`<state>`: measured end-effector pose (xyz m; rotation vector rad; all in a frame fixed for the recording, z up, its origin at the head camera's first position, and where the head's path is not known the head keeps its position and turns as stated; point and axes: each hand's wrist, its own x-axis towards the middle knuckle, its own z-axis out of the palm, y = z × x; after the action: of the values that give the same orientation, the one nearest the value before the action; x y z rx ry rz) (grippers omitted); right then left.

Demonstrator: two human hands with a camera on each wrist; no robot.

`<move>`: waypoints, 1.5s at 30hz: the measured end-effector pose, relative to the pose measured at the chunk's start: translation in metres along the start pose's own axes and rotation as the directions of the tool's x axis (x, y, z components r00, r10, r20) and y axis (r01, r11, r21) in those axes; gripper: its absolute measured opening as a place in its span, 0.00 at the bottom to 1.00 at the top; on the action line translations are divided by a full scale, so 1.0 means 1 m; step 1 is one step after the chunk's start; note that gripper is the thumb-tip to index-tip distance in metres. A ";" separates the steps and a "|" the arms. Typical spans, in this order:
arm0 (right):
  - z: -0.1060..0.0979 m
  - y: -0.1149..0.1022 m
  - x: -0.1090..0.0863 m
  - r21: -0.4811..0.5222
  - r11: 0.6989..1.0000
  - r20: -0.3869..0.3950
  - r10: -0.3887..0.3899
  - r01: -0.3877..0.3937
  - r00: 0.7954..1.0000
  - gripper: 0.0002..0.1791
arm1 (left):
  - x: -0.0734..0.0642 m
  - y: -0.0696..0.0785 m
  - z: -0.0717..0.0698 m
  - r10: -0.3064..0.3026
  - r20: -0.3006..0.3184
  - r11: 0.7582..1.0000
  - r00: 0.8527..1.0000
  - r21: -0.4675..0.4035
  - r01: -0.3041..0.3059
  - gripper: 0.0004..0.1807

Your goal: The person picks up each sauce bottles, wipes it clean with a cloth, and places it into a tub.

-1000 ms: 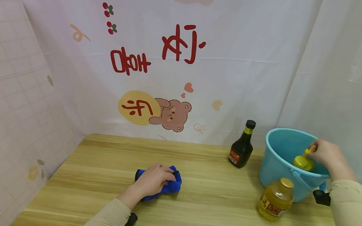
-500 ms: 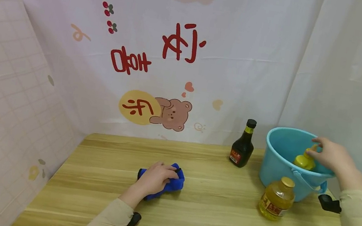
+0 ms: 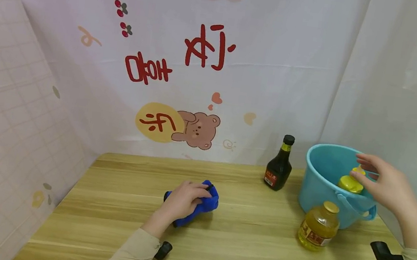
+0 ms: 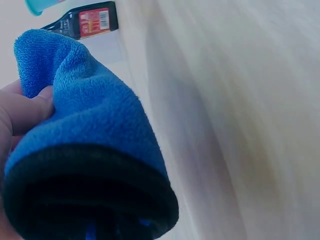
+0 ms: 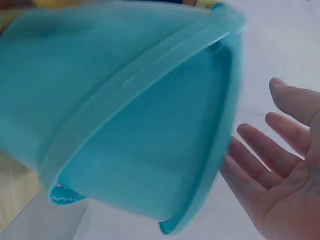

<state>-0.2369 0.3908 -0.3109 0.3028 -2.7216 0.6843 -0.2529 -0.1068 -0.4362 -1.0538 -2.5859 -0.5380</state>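
My left hand point(image 3: 182, 201) grips a folded blue towel point(image 3: 209, 201) with black edging, held over the wooden table. The left wrist view shows my thumb on the fuzzy blue fabric. On the right side, a light blue bucket point(image 3: 314, 191) contains a yellow bottle point(image 3: 351, 184) whose top shows inside; its lower part is hidden by the bucket wall. My right hand point(image 3: 392, 186) hovers at the bucket's right rim, with spread fingers. In the right wrist view that hand point(image 5: 285, 170) holds nothing beside the bucket's mouth.
A bottle of yellow oil point(image 3: 319, 229) stands in front of the bucket. Left of the bucket, near the back edge, is a dark sauce bottle point(image 3: 278, 169) with a black cap. A printed white curtain point(image 3: 274, 68) hangs behind the table point(image 3: 247, 252).
My right hand has let go of the yellow bottle in the bucket, spread its fingers and drawn back to the right. My left hand has shifted slightly right and farther away with the towel.
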 end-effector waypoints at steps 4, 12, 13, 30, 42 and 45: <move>-0.001 -0.011 -0.008 0.027 0.999 -0.048 -0.034 0.035 0.998 0.29 | 0.003 0.003 0.001 -0.006 -0.016 1.000 1.000 -0.006 0.006 0.15; 0.002 -0.017 -0.023 0.023 0.996 -0.035 -0.086 0.087 0.996 0.29 | 0.005 0.012 0.006 -0.013 -0.017 0.999 1.000 -0.031 0.013 0.15; 0.003 -0.017 -0.025 0.025 0.995 -0.043 -0.093 0.094 0.995 0.29 | 0.005 0.013 0.006 -0.014 -0.014 0.999 1.000 -0.033 0.013 0.15; 0.022 -0.029 -0.041 -0.086 0.857 -0.106 -0.516 0.509 0.850 0.39 | 0.003 0.028 0.008 -0.017 0.005 0.999 1.000 -0.050 0.018 0.16; 0.041 -0.022 -0.054 -0.084 0.864 -0.080 -0.502 0.496 0.861 0.40 | 0.003 0.033 0.012 0.031 -0.018 0.998 0.999 -0.055 -0.032 0.15; 0.046 -0.022 -0.056 -0.117 0.864 -0.074 -0.499 0.489 0.864 0.39 | 0.003 0.035 0.012 0.037 -0.021 0.997 0.999 -0.063 -0.038 0.15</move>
<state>-0.1904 0.3562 -0.3598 0.8803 -2.4119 0.4057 -0.2314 -0.0764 -0.4379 -1.1092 -2.5417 -0.6212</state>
